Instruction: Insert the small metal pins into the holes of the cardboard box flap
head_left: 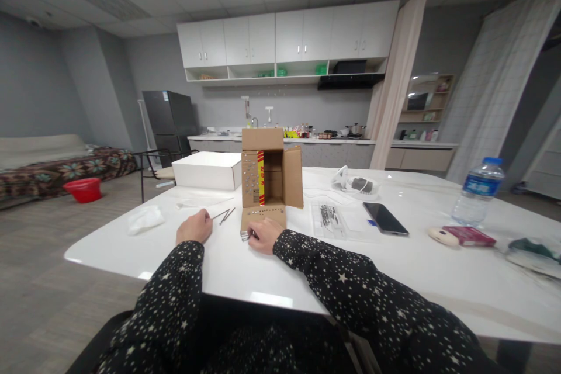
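Observation:
My left hand (pixel 195 227) rests on the table with its fingers curled closed. A thin dark metal rod (pixel 220 214) sticks out from its fingertips. Beside that rod, a pair of thin dark sticks (pixel 227 217) lies on the tabletop. An open cardboard box (pixel 250 187) stands upright, its flaps spread, with several small shiny studs on its left flap and a row along its bottom flap. My right hand (pixel 265 235) lies at that flap's near edge, fingers bent together. Several short metal pins (pixel 244 236) show at its fingertips; what it grips is hidden.
On the white table (pixel 245 277), a white box (pixel 208 170) and crumpled tissue (pixel 145 218) are at left. Rightward come a clear plastic case (pixel 329 221) of small dark parts, a phone (pixel 385 219), a maroon packet (pixel 471 236) and a water bottle (pixel 477 193). A white cable trails behind.

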Demonstrator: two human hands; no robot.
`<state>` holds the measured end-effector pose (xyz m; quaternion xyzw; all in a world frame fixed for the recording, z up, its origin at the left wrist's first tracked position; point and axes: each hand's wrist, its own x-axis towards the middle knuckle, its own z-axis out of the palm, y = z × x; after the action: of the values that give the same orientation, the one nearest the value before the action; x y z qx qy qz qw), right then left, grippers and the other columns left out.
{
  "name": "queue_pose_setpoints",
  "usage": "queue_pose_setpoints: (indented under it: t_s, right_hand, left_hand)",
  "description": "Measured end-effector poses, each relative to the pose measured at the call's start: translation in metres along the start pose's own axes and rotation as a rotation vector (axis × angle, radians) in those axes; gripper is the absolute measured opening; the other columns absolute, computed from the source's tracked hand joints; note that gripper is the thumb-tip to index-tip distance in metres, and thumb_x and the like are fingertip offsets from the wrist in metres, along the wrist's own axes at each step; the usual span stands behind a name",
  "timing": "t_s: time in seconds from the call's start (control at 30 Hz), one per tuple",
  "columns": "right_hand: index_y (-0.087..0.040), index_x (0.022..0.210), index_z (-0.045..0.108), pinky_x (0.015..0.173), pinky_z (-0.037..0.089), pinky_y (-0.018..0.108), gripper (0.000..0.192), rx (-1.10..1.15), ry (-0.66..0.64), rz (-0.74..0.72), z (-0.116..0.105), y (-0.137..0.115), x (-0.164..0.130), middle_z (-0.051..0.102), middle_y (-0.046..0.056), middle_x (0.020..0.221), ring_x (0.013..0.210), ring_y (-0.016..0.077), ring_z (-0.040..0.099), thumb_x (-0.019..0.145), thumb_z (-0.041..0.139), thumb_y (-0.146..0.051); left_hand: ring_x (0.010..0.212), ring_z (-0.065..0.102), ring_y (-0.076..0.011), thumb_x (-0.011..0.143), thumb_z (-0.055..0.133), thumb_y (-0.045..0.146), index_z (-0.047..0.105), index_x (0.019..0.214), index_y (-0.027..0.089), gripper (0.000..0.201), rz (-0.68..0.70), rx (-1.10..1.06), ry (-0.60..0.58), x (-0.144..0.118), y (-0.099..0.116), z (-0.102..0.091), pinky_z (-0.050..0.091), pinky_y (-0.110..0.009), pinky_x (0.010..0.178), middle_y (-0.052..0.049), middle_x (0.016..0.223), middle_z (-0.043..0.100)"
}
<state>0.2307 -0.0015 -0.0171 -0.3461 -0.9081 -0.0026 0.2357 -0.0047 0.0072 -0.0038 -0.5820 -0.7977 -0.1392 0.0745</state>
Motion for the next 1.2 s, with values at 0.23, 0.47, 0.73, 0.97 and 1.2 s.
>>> queue_pose_setpoints:
  t_s: [0.23,0.47,0.73,0.97,1.2]
  right_hand:
    - [-0.019,0.077,0.056,0.066,0.033,0.028,0.013,-0.007,0.003,-0.01,0.0024,0.0023,0.001,0.062,0.001,0.068,0.062,0.0141,0.052,0.075,0.053,-0.031]
    - [-0.019,0.073,0.055,0.063,0.031,0.028,0.01,-0.048,-0.025,-0.006,-0.0022,-0.0007,0.0006,0.061,0.001,0.07,0.063,0.0142,0.051,0.072,0.055,-0.029]
    - [-0.019,0.073,0.054,0.061,0.029,0.028,0.01,-0.072,-0.023,-0.009,-0.0007,-0.0001,0.001,0.062,0.001,0.071,0.062,0.0145,0.049,0.071,0.053,-0.028]
    - [-0.018,0.074,0.053,0.062,0.03,0.028,0.011,-0.091,-0.014,-0.014,0.0015,0.0024,0.0011,0.062,0.002,0.074,0.064,0.0152,0.051,0.073,0.052,-0.029]
    - [-0.018,0.078,0.05,0.063,0.029,0.028,0.007,-0.11,0.047,0.014,-0.0024,0.0002,-0.0003,0.061,0.003,0.076,0.065,0.015,0.05,0.078,0.048,-0.025]
  left_hand:
    - [0.083,0.062,-0.0262,0.079,0.033,0.032,0.059,0.095,0.022,0.032,0.0,-0.014,-0.001,-0.0009,-0.0007,-0.0011,0.044,-0.034,0.066,-0.012,0.093,0.066]
    - [0.083,0.062,-0.0253,0.079,0.034,0.031,0.059,0.095,0.021,0.031,-0.005,-0.012,-0.003,-0.0028,0.0014,-0.004,0.044,-0.033,0.067,-0.012,0.093,0.067]
    - [0.084,0.062,-0.0268,0.079,0.032,0.032,0.058,0.096,0.021,0.033,0.001,-0.003,0.001,-0.0025,0.0012,-0.0026,0.044,-0.034,0.067,-0.013,0.093,0.066]
    - [0.083,0.062,-0.0261,0.079,0.033,0.032,0.059,0.096,0.021,0.033,0.005,-0.01,0.003,-0.002,0.0007,-0.0014,0.044,-0.034,0.067,-0.013,0.092,0.067]
    - [0.081,0.062,-0.0266,0.079,0.034,0.032,0.059,0.094,0.022,0.031,0.003,-0.023,0.01,-0.0008,0.0,-0.0008,0.043,-0.034,0.066,-0.014,0.092,0.067]
